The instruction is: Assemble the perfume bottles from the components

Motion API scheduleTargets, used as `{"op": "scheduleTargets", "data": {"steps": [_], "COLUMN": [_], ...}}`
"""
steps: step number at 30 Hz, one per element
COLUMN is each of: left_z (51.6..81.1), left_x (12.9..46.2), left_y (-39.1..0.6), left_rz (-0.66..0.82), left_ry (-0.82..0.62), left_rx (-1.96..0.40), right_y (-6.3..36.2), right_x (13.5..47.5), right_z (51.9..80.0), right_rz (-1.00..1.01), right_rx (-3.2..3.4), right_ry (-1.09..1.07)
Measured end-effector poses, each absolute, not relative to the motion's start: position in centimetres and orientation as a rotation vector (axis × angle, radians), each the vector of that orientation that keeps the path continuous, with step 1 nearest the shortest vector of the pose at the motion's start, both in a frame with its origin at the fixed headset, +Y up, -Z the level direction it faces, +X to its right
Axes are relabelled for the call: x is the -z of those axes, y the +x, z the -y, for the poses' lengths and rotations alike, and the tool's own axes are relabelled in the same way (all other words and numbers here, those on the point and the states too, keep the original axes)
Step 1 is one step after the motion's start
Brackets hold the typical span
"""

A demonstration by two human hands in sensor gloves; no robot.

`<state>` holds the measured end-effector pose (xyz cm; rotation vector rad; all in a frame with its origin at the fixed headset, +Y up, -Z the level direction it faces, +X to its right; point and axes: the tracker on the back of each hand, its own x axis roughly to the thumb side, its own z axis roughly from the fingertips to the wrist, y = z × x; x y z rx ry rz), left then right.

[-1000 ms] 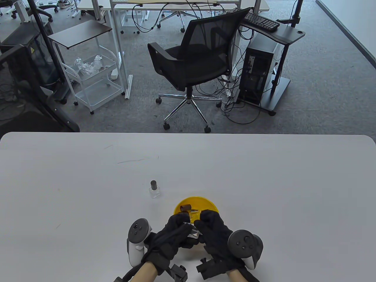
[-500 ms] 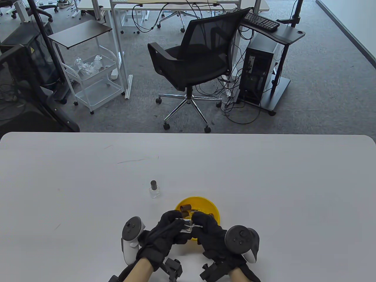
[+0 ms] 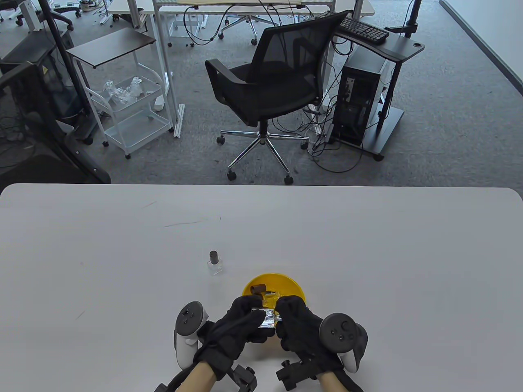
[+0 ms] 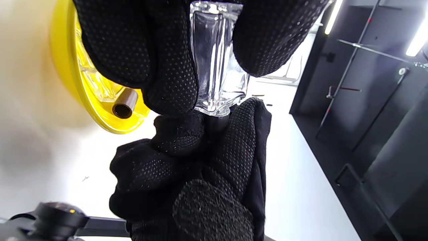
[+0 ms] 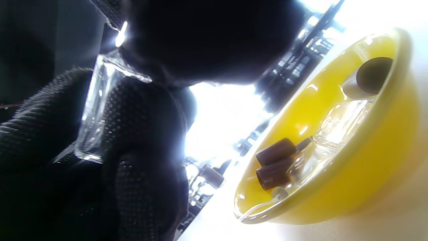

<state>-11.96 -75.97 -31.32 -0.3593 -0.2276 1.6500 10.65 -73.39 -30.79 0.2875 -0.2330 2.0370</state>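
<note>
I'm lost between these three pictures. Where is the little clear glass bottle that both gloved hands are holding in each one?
Table view: the glass bottle sits low and center, between the left hand and right hand, in front of the yellow bowl.
Left wrist view: top center, pinched between black fingers.
Right wrist view: left side, half hidden by dark fingers.
Shared landmark: the yellow bowl, also visible at and.
</note>
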Motion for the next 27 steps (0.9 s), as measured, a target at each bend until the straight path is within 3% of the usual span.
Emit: {"op": "scheduleTargets", "data": {"steps": [12, 19, 27], "left_z": [76.1, 76.3, 76.4], "left_x": [31.0, 31.4, 31.5], "left_y": [-11.6, -13.1, -13.2], "left_rz": [0.221, 0.128, 0.123], "left_ry": [-0.351, -0.294, -0.294], "left_rx": [-1.65, -1.694, -1.688], "right_y": [10.4, 9.6, 9.3], "right_x": [30.3, 30.6, 30.5], "right_z": [73.0, 73.0, 72.8], "right_rz": [0.345, 0.144, 0.154], "right_rx": [-2.049, -1.969, -2.101], "right_ry": [0.32, 0.533, 0.553]}}
